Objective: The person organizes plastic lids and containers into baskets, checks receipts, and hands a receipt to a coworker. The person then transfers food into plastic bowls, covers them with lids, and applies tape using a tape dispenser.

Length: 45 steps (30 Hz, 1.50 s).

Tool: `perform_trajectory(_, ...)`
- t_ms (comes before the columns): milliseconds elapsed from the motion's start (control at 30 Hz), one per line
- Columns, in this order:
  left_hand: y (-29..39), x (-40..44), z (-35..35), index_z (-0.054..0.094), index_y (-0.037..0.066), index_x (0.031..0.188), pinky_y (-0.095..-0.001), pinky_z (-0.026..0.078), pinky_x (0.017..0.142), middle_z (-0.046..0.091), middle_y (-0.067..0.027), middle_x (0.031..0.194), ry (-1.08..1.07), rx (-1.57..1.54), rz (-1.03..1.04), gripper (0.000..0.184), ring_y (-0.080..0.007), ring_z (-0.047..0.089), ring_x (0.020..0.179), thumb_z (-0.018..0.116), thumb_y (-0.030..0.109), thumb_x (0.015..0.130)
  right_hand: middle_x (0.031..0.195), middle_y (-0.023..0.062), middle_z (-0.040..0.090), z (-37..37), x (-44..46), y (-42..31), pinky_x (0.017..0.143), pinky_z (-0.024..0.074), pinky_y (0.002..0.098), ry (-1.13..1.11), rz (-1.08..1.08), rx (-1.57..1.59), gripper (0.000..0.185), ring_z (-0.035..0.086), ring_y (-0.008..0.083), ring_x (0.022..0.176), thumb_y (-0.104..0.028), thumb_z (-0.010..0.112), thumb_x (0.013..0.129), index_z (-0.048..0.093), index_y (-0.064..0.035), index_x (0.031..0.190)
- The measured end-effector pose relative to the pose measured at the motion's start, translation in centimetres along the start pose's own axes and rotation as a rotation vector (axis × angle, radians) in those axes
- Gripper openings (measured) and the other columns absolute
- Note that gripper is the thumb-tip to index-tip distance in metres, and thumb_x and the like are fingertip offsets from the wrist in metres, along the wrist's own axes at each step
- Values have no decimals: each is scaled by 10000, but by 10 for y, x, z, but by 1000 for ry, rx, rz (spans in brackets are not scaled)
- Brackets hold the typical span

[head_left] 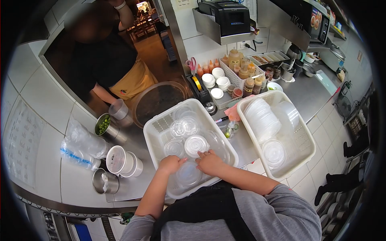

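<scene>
Both hands are placed inside a white basket, toward its near side. A whitish round lid, perhaps the top of a short stack, is touched at its near edge by the fingertips of the right hand; those fingers are bent and slightly parted. Whether the rim is pinched or merely pressed cannot be told. The left hand is held with fingers close together, tips near a clear lid that lies between and just below the two hands; no firm grip can be made out there.

State of the work, judged from the layout: orderly in part only. Beyond the hands, clear round lids are seen loose and overlapping, not gathered into one pile. To the right of the right hand, a larger clear piece is set along the basket wall.

Well to the right of both hands, in a second basket, a long nested row of lids is laid on its side, with a flat round pile at its near end. That row appears settled; the pieces around the hands appear not yet sorted. Depth of each pile cannot be judged.
</scene>
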<state>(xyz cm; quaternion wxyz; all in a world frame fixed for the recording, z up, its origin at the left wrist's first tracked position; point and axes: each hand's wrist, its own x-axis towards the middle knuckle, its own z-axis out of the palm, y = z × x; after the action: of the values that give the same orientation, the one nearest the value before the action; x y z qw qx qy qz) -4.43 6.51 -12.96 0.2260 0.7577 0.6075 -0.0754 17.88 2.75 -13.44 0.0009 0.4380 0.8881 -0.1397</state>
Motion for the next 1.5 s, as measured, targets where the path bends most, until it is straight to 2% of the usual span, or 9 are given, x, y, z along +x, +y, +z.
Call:
perform_trajectory(267, -4, 1, 5, 730, 85, 964, -438, 498, 836, 694, -180, 969, -18, -77, 129, 453, -368, 650, 929, 476, 460, 954, 1352, 213, 527, 4, 0, 2, 1013, 357, 471, 42, -11, 26, 365, 547, 312, 1181, -308, 567, 907, 632, -74, 1179)
perform_trajectory(467, -12, 5, 16, 665, 119, 1156, -440, 495, 872, 683, -175, 1071, 33, -187, 202, 403, -373, 641, 985, 498, 424, 953, 1338, 187, 541, 1, 0, 2, 1014, 359, 454, 68, -17, 18, 342, 552, 304, 1173, -295, 575, 902, 639, -76, 1157)
perform_trajectory(667, 1, -2, 3, 567, 159, 1301, -459, 487, 892, 670, -198, 1103, -4, -140, 103, 445, -393, 626, 1031, 508, 421, 947, 1380, 141, 516, 4, 0, 3, 1035, 344, 449, 16, -5, 22, 347, 530, 272, 1207, -303, 565, 919, 619, -95, 1191)
perform_trajectory(900, -9, 2, 12, 613, 136, 1246, -433, 500, 865, 679, -200, 1063, 38, -169, 186, 406, -384, 644, 980, 533, 402, 948, 1332, 184, 534, -6, 0, 2, 1010, 389, 452, 36, 4, 77, 338, 563, 316, 1155, -290, 574, 913, 622, -57, 1152)
perform_trajectory(967, -20, 10, 25, 671, 132, 1153, -424, 504, 849, 689, -179, 1029, 90, -227, 272, 358, -368, 650, 953, 529, 392, 952, 1312, 190, 545, -7, -1, -1, 1007, 396, 450, -1, 14, 108, 334, 569, 324, 1144, -289, 575, 912, 623, -51, 1142)
perform_trajectory(1067, -9, 3, 11, 715, 120, 1045, -421, 506, 826, 695, -173, 982, -8, -150, 190, 342, -360, 653, 920, 522, 388, 956, 1276, 185, 566, -5, 1, 2, 1012, 395, 446, -2, -8, 73, 331, 572, 327, 1140, -291, 581, 907, 626, -49, 1128)
perform_trajectory(1133, -12, 4, 13, 719, 112, 1015, -425, 504, 814, 694, -176, 963, -11, -140, 193, 348, -362, 652, 905, 521, 392, 955, 1090, 158, 617, 2, -2, 1, 953, 419, 420, 141, -68, 25, 296, 600, 310, 1052, -283, 614, 877, 660, -49, 1052)
perform_trajectory(1233, -9, 5, 8, 723, 93, 962, -435, 496, 818, 688, -189, 968, -32, -126, 173, 378, -363, 647, 911, 506, 403, 957, 1263, 178, 575, -1, 0, 1, 1023, 384, 438, 8, -25, 43, 334, 561, 324, 1156, -303, 575, 907, 636, -59, 1128)
perform_trajectory(1500, -2, 2, 5, 696, 52, 882, -413, 502, 787, 678, -192, 927, 103, -123, 252, 430, -365, 644, 870, 548, 452, 935, 1258, 167, 578, -3, -1, 1, 1003, 392, 433, 1, -21, 40, 332, 565, 314, 1150, -306, 581, 905, 639, -70, 1131)
